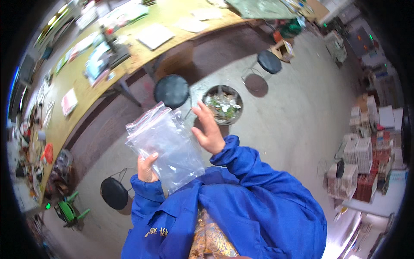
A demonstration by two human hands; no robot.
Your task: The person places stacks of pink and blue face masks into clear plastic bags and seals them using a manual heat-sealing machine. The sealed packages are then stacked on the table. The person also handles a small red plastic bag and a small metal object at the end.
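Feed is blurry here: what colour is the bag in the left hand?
The bag is clear, see-through plastic; the head view shows it best.

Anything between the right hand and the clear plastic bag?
In the head view, a narrow bare gap; only floor shows between the open right hand and the clear plastic bag held by the left hand.

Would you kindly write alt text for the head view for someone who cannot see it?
A person in a blue jacket holds a clear plastic bag in the left hand, the right hand open beside it. Below are black stools and a round bin.
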